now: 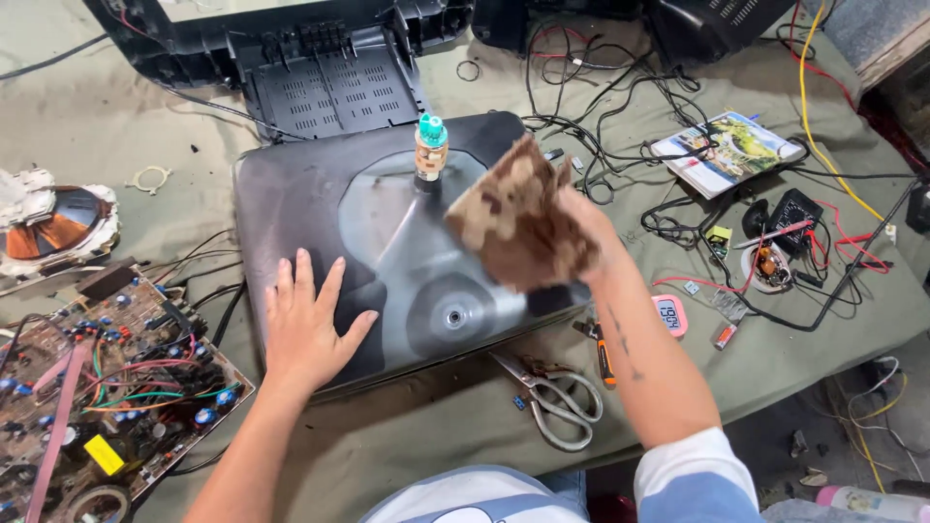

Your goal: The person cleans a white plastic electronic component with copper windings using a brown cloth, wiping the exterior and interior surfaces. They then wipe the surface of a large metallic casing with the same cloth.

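A circuit board (107, 387) lies far left. The left hand (308, 324) rests flat and open on the picture tube (291, 203), holding nothing. Right of it, the right hand (581, 232) grips a brown rag (518, 228) over the tube's right side, below its upright neck (430, 150).

A cloth-covered work surface (116, 116) carries a dark picture tube (291, 208), a circuit board (107, 378), scissors (552, 402), a booklet (727, 150), tangled wires (601, 107) and, seemingly, a small meter (796, 208).
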